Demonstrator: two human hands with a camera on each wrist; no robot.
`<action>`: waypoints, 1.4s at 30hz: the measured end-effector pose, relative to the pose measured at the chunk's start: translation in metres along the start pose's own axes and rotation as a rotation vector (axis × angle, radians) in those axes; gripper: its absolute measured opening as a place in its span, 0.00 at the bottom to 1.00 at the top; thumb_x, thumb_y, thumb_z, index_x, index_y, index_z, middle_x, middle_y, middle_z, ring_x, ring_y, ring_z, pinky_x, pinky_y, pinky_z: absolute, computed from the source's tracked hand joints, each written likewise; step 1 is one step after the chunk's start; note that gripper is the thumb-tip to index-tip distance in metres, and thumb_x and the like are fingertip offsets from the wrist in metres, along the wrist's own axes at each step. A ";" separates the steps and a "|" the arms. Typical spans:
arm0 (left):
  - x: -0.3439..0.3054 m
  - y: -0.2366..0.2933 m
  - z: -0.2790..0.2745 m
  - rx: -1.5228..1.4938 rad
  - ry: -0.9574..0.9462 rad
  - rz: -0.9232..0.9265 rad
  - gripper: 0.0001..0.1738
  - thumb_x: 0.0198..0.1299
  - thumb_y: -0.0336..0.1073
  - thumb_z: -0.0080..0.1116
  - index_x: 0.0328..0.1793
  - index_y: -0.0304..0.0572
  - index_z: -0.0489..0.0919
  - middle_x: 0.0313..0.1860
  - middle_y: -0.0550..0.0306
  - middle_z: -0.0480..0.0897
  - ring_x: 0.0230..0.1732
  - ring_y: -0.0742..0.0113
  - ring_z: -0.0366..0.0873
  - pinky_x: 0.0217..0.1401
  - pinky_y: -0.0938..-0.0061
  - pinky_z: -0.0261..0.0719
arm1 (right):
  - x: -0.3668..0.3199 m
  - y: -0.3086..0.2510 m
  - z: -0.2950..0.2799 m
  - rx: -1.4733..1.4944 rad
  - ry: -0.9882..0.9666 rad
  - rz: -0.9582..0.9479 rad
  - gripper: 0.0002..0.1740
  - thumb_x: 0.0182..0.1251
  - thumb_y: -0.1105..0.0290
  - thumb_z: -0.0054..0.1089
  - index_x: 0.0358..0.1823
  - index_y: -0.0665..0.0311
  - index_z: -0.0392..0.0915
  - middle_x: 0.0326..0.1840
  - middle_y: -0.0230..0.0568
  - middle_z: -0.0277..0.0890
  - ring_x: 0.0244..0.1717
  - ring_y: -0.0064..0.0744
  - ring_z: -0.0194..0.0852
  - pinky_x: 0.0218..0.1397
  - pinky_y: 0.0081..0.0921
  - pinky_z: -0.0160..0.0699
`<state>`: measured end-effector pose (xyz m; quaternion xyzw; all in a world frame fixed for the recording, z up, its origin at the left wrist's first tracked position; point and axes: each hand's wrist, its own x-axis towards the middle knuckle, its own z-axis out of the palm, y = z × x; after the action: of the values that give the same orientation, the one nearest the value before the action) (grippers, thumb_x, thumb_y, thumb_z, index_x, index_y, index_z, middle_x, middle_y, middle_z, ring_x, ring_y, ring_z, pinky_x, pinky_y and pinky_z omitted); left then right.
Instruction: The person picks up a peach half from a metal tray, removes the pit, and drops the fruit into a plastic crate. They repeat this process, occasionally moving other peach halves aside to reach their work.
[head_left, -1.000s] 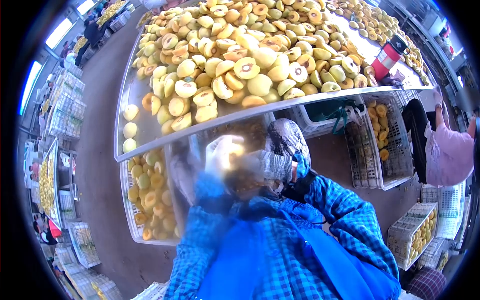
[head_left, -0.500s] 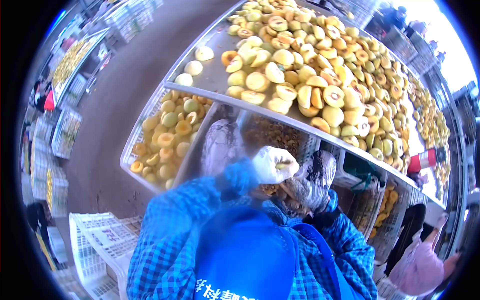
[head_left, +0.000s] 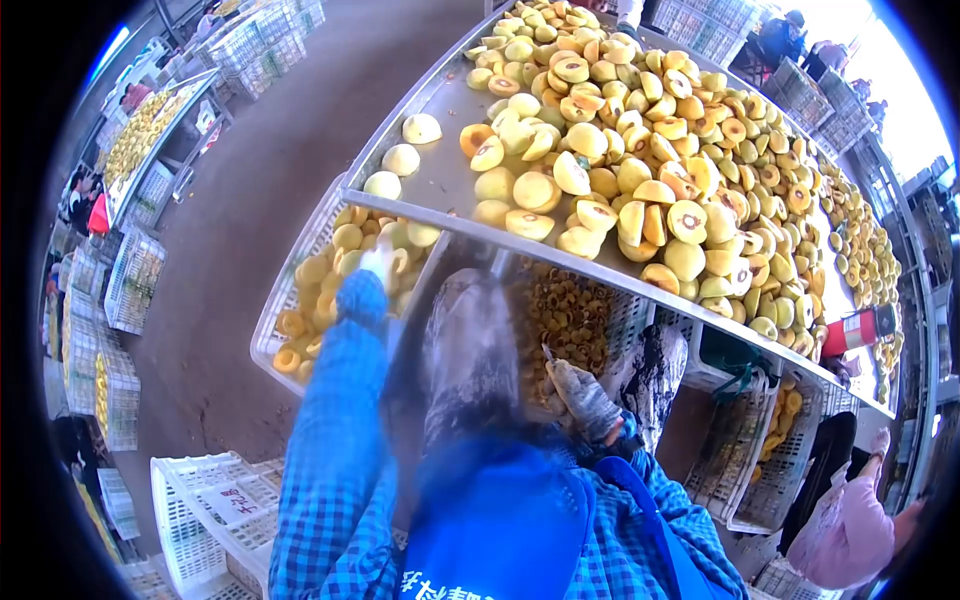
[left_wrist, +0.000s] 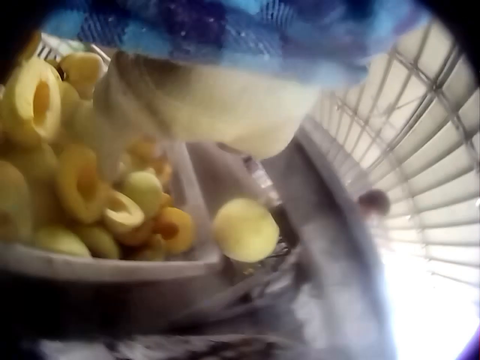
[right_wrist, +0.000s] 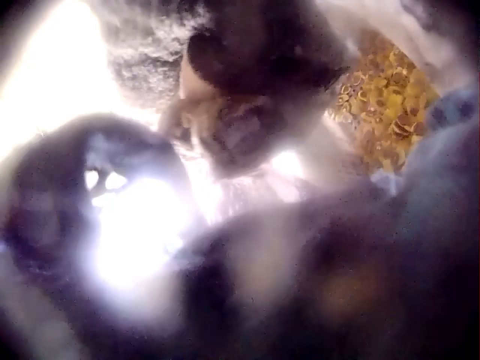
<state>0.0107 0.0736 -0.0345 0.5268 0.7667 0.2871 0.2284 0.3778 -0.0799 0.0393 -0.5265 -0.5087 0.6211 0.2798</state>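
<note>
My left hand [head_left: 376, 262], in a white glove, reaches blurred over a white crate [head_left: 262, 335] of pitted yellow peach halves [head_left: 290, 322]. Its finger pose is lost in the blur. In the left wrist view the cream glove [left_wrist: 217, 105] is beside those halves, and a round pale yellow peach piece [left_wrist: 246, 229] shows below it. In front of my lap, my right hand [head_left: 588, 400] wears a grey knitted glove. It grips a slim tool [head_left: 547, 352] whose thin tip points up past the fingers; the handle is hidden in the hand.
A metal-topped table [head_left: 450, 195] bears a large heap of cut peach halves [head_left: 690, 220]. Between my knees, below its edge, a bin holds brown-orange scraps [head_left: 570, 310]. A red canister [head_left: 855, 330] stands at the right. White crates [head_left: 215, 510] and a person in pink [head_left: 845, 530] are nearby.
My left hand has moved away from my right hand, leftward to the crate of pitted halves; half a second ago it held a peach piece. My right hand stays over my lap. The view has swung left.
</note>
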 end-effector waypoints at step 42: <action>-0.117 0.221 0.066 -1.451 -0.421 -0.128 0.28 0.67 0.55 0.37 0.52 0.37 0.73 0.36 0.45 0.81 0.29 0.55 0.80 0.31 0.69 0.79 | 0.045 -0.034 -0.043 -0.815 0.362 -0.957 0.20 0.62 0.65 0.49 0.52 0.69 0.71 0.36 0.49 0.74 0.32 0.46 0.75 0.32 0.43 0.73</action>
<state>0.2431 0.0389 0.0737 0.2425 0.3546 0.5992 0.6756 0.3986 -0.0151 0.0570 -0.4022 -0.8262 0.0871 0.3847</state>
